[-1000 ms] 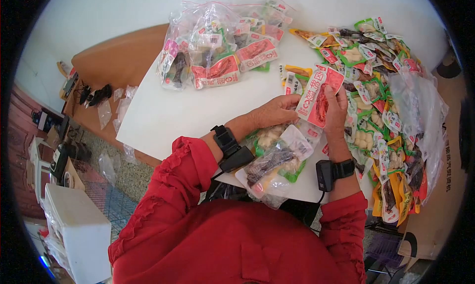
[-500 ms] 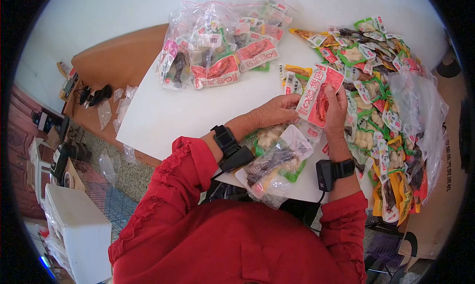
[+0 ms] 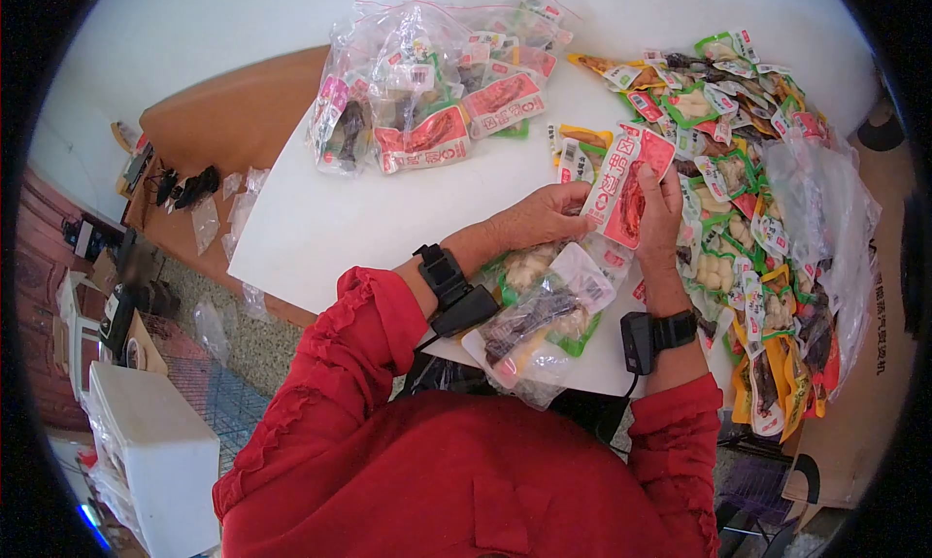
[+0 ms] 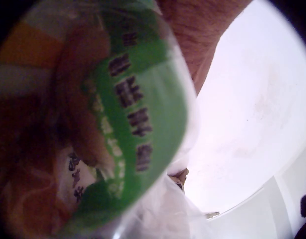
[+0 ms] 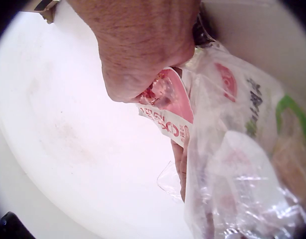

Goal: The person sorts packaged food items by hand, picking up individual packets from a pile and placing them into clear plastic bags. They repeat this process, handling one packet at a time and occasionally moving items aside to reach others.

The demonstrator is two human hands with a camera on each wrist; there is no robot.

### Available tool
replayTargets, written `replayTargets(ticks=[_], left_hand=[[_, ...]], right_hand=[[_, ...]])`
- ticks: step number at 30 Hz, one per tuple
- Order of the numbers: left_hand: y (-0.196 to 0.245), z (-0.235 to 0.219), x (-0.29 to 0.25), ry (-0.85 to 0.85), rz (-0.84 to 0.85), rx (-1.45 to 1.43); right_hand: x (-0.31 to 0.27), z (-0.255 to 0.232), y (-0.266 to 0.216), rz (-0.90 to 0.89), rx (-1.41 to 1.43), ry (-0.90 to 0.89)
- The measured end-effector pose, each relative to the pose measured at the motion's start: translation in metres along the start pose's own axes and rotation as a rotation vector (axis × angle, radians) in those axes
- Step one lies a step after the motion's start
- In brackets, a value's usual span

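Observation:
A flat red and white packet (image 3: 629, 189) is held tilted above the white table. My right hand (image 3: 660, 208) grips its right edge, thumb on the front. The left hand (image 3: 544, 216) pinches its lower left edge. Below the hands, a clear bag with packets (image 3: 544, 315) lies at the table's near edge. In the left wrist view a green packet (image 4: 148, 104) under clear plastic hides most of the left hand. The right wrist view shows the right hand (image 5: 143, 50) on the red packet (image 5: 170, 97), beside the clear bag (image 5: 232, 149).
Filled clear bags (image 3: 422, 92) stand at the table's back left. A large heap of colourful packets (image 3: 718, 189) covers the right side, with an empty-looking clear bag (image 3: 815, 208) on it. A cardboard box (image 3: 874, 364) is at the far right, a brown bench (image 3: 233, 101) at the left.
The red packet has shifted very slightly upward at its lettered side, and the left fingers have moved slightly along its lower left edge. The bags and heap have not visibly moved.

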State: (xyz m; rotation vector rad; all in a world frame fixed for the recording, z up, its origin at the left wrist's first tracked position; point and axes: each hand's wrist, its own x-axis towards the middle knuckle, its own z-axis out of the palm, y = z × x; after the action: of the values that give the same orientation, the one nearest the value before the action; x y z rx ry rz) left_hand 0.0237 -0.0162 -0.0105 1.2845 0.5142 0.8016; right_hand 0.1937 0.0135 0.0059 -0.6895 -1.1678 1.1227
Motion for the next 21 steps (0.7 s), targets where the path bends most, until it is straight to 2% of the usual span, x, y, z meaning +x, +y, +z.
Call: replayTargets(ticks=[14,16,21], left_hand=[[0.0,0.0,0.0,0.039,0.009,0.044],[0.002,0.0,-0.001,0.032,0.005,0.043],[-0.005,-0.003,0.002,0.035,0.032,0.033]], right_hand=[[-0.001,0.001,-0.001,0.001,0.004,-0.01],[-0.004,0.007,-0.008,0.099,0.088,0.111],[0.001,-0.006,0.005,0.11,0.079,0.079]])
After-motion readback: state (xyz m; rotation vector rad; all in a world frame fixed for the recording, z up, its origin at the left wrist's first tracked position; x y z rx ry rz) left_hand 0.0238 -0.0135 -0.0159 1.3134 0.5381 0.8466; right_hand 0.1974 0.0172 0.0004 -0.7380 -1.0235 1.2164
